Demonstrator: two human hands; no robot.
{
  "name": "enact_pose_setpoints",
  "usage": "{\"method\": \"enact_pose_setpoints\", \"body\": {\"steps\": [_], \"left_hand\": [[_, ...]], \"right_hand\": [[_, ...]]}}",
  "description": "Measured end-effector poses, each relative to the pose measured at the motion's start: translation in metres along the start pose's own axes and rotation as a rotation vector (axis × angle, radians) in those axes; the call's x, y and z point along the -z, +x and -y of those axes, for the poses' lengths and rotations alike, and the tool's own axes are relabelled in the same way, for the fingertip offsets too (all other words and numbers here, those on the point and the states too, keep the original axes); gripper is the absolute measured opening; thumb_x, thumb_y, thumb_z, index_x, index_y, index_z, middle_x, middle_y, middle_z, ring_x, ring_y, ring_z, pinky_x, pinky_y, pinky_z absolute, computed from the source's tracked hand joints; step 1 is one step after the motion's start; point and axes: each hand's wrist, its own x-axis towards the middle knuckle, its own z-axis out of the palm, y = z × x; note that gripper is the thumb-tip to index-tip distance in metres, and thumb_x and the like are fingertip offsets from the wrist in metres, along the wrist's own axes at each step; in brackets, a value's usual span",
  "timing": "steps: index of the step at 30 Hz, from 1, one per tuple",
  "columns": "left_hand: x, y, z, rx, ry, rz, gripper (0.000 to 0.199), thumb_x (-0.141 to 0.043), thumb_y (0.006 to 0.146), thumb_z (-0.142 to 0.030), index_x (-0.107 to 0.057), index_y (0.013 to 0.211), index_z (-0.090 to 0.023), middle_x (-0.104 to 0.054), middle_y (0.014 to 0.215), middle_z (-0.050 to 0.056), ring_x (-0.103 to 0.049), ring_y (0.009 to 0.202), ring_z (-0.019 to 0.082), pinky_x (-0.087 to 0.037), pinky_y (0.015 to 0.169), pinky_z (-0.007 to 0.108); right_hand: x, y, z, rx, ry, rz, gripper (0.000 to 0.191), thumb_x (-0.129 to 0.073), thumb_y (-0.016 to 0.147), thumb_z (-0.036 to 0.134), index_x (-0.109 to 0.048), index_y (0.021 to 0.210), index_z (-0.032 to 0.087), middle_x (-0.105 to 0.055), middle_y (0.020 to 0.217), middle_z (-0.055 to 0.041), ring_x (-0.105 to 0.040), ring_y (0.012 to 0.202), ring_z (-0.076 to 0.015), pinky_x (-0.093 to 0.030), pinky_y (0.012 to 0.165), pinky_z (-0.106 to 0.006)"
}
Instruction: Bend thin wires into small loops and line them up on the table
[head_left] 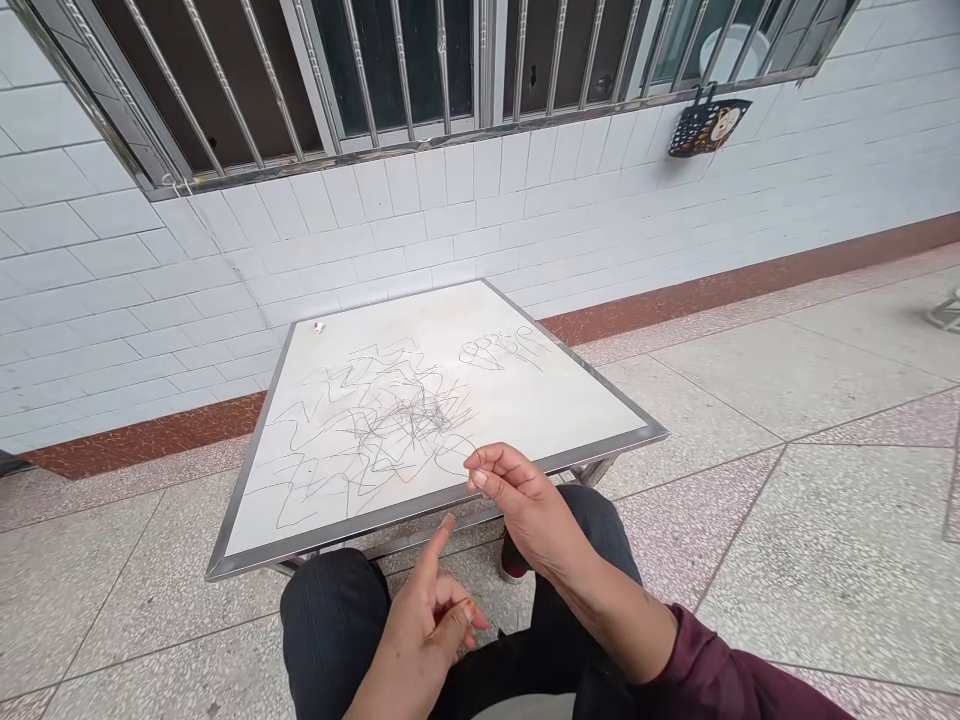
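Note:
My right hand [517, 490] is raised just past the near edge of the table, thumb and fingertips pinched together. A thin dark wire [454, 440] curves out from that pinch over the tabletop. Lower down, my left hand [435, 610] is over my lap with its index finger stretched out and nothing visible in it. Many thin, bent dark wires [409, 420] lie in a loose tangle across the left and middle of the white table [570, 430]. Several small looped wire pieces [499, 348] form a separate group at the back right.
A small white and red item [319, 327] sits in the table's far left corner. The table, edged in metal, stands against a white tiled wall [420, 215] below a barred window [405, 70]. A black patterned basket [705, 127] hangs at the right. My knees [330, 620] are at its near edge.

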Motion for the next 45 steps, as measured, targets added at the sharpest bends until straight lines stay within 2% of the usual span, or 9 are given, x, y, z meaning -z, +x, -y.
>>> {"method": "enact_pose_setpoints", "body": {"steps": [5,10,15,18,21,26,32,40,45], "left_hand": [[0.01,0.004,-0.01,-0.182,-0.162,-0.303,0.061,-0.061,0.085,-0.034,-0.037,0.14,-0.025,-0.066,0.095,0.005,-0.056,0.082,0.016,-0.042,0.065,0.025],[0.006,0.004,-0.014,-0.256,-0.4,-0.343,0.052,-0.065,0.082,-0.026,-0.048,0.131,-0.028,-0.064,0.093,0.001,-0.058,0.085,0.012,-0.044,0.083,0.027],[0.008,0.004,-0.01,-0.262,-0.44,-0.336,0.059,-0.069,0.079,-0.021,-0.047,0.133,-0.03,-0.065,0.1,0.002,-0.056,0.099,0.014,-0.042,0.09,0.028],[0.01,0.004,-0.012,-0.241,-0.473,-0.279,0.064,-0.071,0.077,-0.019,-0.046,0.134,-0.029,-0.066,0.091,0.0,-0.058,0.091,0.013,-0.044,0.088,0.028],[0.011,0.003,-0.013,-0.23,-0.455,-0.313,0.058,-0.073,0.074,-0.017,-0.054,0.128,-0.026,-0.061,0.078,-0.003,-0.059,0.075,0.01,-0.046,0.082,0.025],[0.014,-0.002,-0.017,-0.191,-0.329,-0.39,0.05,-0.074,0.074,-0.021,-0.058,0.121,-0.025,-0.059,0.071,-0.006,-0.059,0.064,0.008,-0.048,0.075,0.025],[0.02,0.001,-0.017,-0.12,-0.318,-0.453,0.047,-0.078,0.07,-0.023,-0.062,0.114,-0.021,-0.06,0.067,-0.005,-0.056,0.063,0.007,-0.045,0.066,0.019],[0.014,0.003,-0.016,-0.135,-0.426,-0.421,0.04,-0.073,0.075,-0.026,-0.062,0.113,-0.02,-0.059,0.067,-0.004,-0.056,0.06,0.008,-0.047,0.064,0.022],[0.016,0.002,-0.014,-0.154,-0.229,-0.531,0.035,-0.074,0.072,-0.03,-0.068,0.105,-0.02,-0.057,0.062,-0.005,-0.059,0.058,0.01,-0.05,0.062,0.023]], "right_hand": [[-0.007,-0.007,-0.005,-0.16,0.147,0.214,0.027,-0.069,0.082,0.025,-0.053,0.104,0.024,-0.061,0.071,0.0046,-0.049,0.064,-0.0082,-0.036,0.065,-0.022],[-0.02,-0.017,-0.017,-0.413,0.31,0.331,0.029,-0.074,0.078,0.027,-0.051,0.096,0.022,-0.062,0.066,0.0047,-0.045,0.056,-0.0062,-0.03,0.055,-0.02],[-0.019,-0.017,-0.025,-0.555,0.424,0.359,0.029,-0.078,0.073,0.028,-0.056,0.091,0.02,-0.058,0.067,0.0049,-0.046,0.057,-0.0054,-0.032,0.057,-0.02],[-0.02,-0.018,-0.029,-0.635,0.498,0.38,0.03,-0.08,0.071,0.029,-0.057,0.087,0.018,-0.056,0.07,0.0043,-0.047,0.059,-0.0049,-0.033,0.057,-0.019],[-0.022,-0.021,-0.034,-0.667,0.515,0.398,0.029,-0.078,0.073,0.031,-0.056,0.087,0.018,-0.056,0.072,0.0039,-0.047,0.059,-0.0044,-0.033,0.058,-0.018],[-0.014,-0.02,-0.034,-0.581,0.346,0.508,0.027,-0.064,0.085,0.042,-0.055,0.095,0.018,-0.064,0.077,-0.0012,-0.05,0.063,-0.0068,-0.036,0.062,-0.02],[0.002,-0.012,-0.021,-0.311,-0.119,0.69,0.026,-0.055,0.09,0.041,-0.057,0.103,0.018,-0.067,0.084,-0.0037,-0.057,0.073,-0.0112,-0.044,0.069,-0.026],[-0.005,-0.016,-0.031,-0.171,-0.314,0.606,0.026,-0.046,0.095,0.039,-0.061,0.095,0.018,-0.067,0.085,-0.0037,-0.059,0.075,-0.0133,-0.047,0.072,-0.029],[-0.004,-0.015,-0.031,0.002,-0.528,0.446,0.029,-0.066,0.082,0.041,-0.063,0.105,0.025,-0.059,0.096,-0.0045,-0.054,0.087,-0.0179,-0.044,0.079,-0.032]]}}
